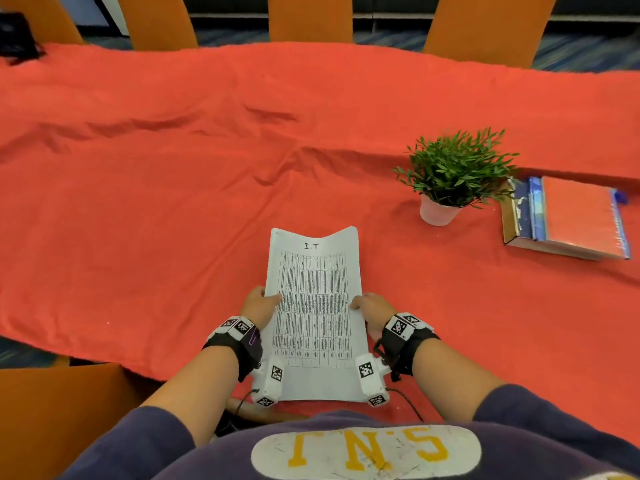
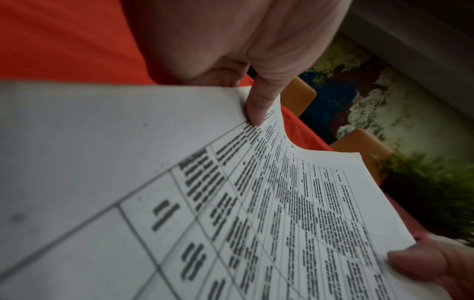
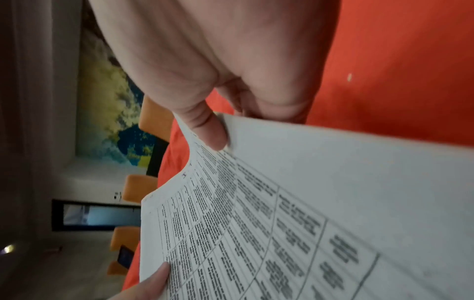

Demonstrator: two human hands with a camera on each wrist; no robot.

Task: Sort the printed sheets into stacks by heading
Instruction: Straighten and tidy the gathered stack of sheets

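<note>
Printed sheets (image 1: 313,306), headed "I.T" above a dense table, were held over the near edge of the counter (image 1: 173,168), which was draped in a red cloth. The left hand (image 1: 258,304) gripped the left edge, thumb (image 2: 259,105) on top and fingers curled underneath; the right hand (image 1: 372,308) gripped the right edge the same way, thumb (image 3: 207,130) pressed on the page. The far end sagged in the middle. How many sheets were in the bundle could not be told, and the table's text was too blurred to read. A white pot (image 1: 437,212) to the right held a green plant (image 1: 457,164). Beside it lay a stack of books (image 1: 568,220), the topmost cover red. Orange chairs (image 1: 310,17) stood behind, cut off at the top.
</note>
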